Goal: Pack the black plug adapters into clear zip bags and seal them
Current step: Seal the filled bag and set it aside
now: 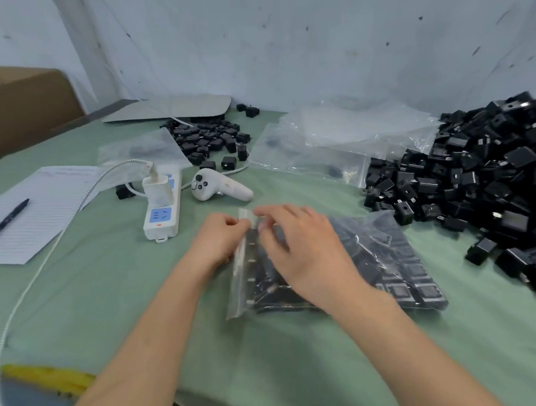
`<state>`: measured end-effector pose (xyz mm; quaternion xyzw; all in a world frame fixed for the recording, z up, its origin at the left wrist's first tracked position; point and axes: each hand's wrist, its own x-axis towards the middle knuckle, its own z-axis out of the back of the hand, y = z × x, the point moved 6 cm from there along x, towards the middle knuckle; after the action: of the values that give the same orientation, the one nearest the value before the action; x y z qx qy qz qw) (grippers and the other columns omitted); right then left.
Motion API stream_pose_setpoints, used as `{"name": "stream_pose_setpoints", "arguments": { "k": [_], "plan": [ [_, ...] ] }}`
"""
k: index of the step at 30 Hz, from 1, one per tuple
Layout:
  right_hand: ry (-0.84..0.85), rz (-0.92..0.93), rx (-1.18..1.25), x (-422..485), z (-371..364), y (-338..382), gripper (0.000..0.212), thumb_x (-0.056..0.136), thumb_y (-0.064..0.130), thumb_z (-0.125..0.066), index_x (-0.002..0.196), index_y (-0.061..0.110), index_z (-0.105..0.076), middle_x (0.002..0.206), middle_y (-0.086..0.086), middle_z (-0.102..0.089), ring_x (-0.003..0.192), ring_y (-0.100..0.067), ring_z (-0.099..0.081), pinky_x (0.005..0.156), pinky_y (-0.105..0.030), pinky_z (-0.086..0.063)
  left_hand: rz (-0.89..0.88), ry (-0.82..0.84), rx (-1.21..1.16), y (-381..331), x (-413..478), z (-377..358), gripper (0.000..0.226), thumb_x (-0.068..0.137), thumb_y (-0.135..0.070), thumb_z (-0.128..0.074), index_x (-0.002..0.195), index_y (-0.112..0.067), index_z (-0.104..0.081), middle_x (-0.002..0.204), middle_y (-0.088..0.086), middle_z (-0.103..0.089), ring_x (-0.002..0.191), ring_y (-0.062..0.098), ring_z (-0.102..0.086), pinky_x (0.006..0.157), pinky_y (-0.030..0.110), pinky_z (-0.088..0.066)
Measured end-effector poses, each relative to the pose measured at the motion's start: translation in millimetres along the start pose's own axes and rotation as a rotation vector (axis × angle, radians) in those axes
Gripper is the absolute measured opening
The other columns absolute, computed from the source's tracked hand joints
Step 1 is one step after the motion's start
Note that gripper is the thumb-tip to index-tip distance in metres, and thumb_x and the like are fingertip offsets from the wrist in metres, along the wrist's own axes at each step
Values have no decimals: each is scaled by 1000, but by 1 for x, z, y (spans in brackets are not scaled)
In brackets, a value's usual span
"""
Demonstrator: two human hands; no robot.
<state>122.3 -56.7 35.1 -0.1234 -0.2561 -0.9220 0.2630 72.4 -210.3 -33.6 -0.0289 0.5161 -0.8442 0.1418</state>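
Note:
A clear zip bag [390, 265] filled with black plug adapters lies flat on the green cloth, its zip strip toward the left. My left hand [219, 240] pinches the far end of the zip strip from the left side. My right hand [298, 248] lies over the bag's left half, fingertips pinching the same far end of the strip. A big heap of loose black adapters [485, 183] fills the right side. A smaller pile of adapters [209, 140] sits at the back centre. Empty clear bags [335, 144] lie between the two piles.
A white power strip [162, 209] with a charger and braided cable sits left of my hands. A white handheld controller [219, 186] lies behind them. Lined paper [43, 203] with a black pen [3, 223] is at the far left, a cardboard box [23, 109] behind it.

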Motion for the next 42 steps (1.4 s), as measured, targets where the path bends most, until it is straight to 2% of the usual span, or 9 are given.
{"name": "stream_pose_setpoints", "arguments": {
  "k": [5, 9, 12, 14, 16, 23, 28, 33, 42],
  "plan": [
    [156, -178, 24, 83, -24, -28, 40, 104, 23, -36, 139, 21, -54, 139, -4, -58, 126, -28, -53, 106, -45, -41, -15, -86, -33, 5, 9, 5, 25, 95, -29, -58, 76, -14, -61, 47, 3, -45, 33, 16, -37, 38, 19, -28],
    [388, -244, -10, 120, -57, -39, 33, 104, 20, -39, 119, 7, -66, 112, -13, -66, 99, -30, -61, 83, -32, -48, -40, -101, -33, 5, 25, 2, 29, 93, -31, -59, 68, -17, -60, 51, 7, -44, 43, 20, -37, 49, 29, -33],
    [475, -276, 108, 126, -69, -50, 27, 103, 25, -50, 102, 14, -74, 94, -8, -65, 83, -22, -57, 71, -31, -44, -47, -91, 0, 5, 36, -2, 34, 92, -31, -57, 62, -17, -51, 56, 10, -40, 56, 22, -35, 57, 35, -33],
    [489, -267, 141, 127, -72, -55, 31, 101, 30, -54, 73, 23, -65, 77, -1, -60, 72, -17, -53, 63, -28, -40, -40, -72, -17, 6, 40, -3, 35, 91, -33, -57, 61, -18, -52, 54, 8, -42, 53, 22, -35, 56, 33, -33],
    [511, -265, 157, 126, -74, -58, 41, 102, 36, -54, 62, 25, -52, 68, 4, -52, 66, -13, -47, 58, -25, -33, -35, -68, -35, 7, 42, -3, 36, 91, -34, -57, 59, -18, -54, 49, 5, -44, 48, 21, -36, 55, 31, -33],
    [538, -286, 236, 118, -74, -61, 31, 99, 47, -55, 80, 27, -67, 90, 0, -66, 83, -15, -57, 72, -25, -41, -69, -72, 33, 3, 36, 0, 43, 96, -28, -51, 55, -15, -47, 55, 14, -49, 56, 27, -45, 63, 50, -52],
    [533, -260, 184, 118, -75, -52, 31, 103, 33, -54, 100, 7, -70, 87, -6, -61, 83, -18, -53, 69, -27, -39, -68, -42, 150, 2, 28, -3, 54, 97, -35, -51, 49, -17, -35, 43, 1, -36, 50, 27, -36, 52, 32, -31],
    [574, -263, 16, 118, -85, -46, 34, 106, 23, -43, 123, 3, -64, 127, -14, -64, 116, -30, -59, 101, -33, -43, -71, -20, 251, -1, 24, -4, 55, 100, -36, -51, 50, -17, -34, 44, -1, -36, 48, 26, -34, 48, 34, -26],
    [493, -258, -36, 119, -88, -49, 32, 107, 26, -40, 117, 6, -63, 112, -15, -66, 93, -27, -56, 96, -39, -48, -72, 84, 346, 6, -12, 2, 45, 99, -29, -49, 57, -15, -37, 50, 7, -38, 51, 26, -39, 53, 32, -32]
  ]
}}
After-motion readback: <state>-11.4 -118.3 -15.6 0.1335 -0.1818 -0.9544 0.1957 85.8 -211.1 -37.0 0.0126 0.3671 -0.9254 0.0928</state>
